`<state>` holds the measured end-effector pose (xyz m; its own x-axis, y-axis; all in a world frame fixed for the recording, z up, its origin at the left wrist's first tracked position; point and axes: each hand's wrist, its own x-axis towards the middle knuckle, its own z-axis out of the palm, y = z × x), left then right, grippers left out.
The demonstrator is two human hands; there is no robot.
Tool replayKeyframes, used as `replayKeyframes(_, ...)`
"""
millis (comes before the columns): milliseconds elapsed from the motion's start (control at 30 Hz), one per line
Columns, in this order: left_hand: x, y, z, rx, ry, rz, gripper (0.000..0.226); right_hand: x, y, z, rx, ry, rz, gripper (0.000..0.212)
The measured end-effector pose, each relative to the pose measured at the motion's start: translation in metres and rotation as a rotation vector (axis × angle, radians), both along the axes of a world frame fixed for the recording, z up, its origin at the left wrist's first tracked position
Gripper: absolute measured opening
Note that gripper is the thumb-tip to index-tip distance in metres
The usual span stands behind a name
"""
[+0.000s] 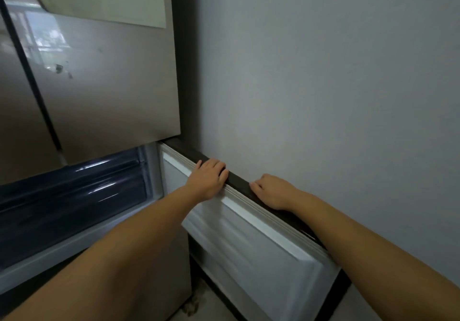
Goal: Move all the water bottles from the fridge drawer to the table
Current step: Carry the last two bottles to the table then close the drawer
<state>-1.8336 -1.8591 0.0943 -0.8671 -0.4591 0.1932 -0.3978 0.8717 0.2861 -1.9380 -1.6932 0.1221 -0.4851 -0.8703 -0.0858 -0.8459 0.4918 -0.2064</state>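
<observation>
The lower fridge door (261, 241) stands swung open to the right, close to the wall. My left hand (208, 179) grips its dark top edge (239, 182), fingers curled over it. My right hand (273, 192) holds the same edge a little nearer to me, fingers curled on it. Inside the open compartment at the left lies a dark, glossy fridge drawer (74, 186); its front is blurred and I cannot see into it. No water bottle and no table is in view.
The upper fridge doors (107, 84) are closed, beige and reflective. A grey wall (323, 84) runs right beside the open door. A strip of floor (199, 303) shows below the door.
</observation>
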Motion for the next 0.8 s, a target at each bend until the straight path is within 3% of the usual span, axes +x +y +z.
replayKeyframes(133, 0.046, 0.000, 0.003, 0.044, 0.051, 0.032, 0.037, 0.043, -0.013, -0.002, -0.023, -0.025, 0.083, 0.050)
replayKeyframes(467, 0.221, 0.041, 0.025, 0.147, -0.161, 0.181, 0.059, 0.161, -0.052, -0.054, -0.358, -0.165, 0.388, 0.037)
replayKeyframes(633, 0.281, 0.054, 0.027, -0.120, -0.396, 0.181, 0.050, 0.200, -0.097, -0.058, -0.342, -0.108, 0.465, 0.040)
replayKeyframes(733, 0.310, 0.051, 0.007, -0.328, -0.595, 0.296, 0.054, 0.217, -0.128, -0.058, -0.308, -0.087, 0.548, 0.041)
replayKeyframes(800, 0.324, 0.044, -0.004, -0.379, -0.628, 0.392, 0.060, 0.229, -0.145, -0.061, -0.288, -0.023, 0.565, 0.045)
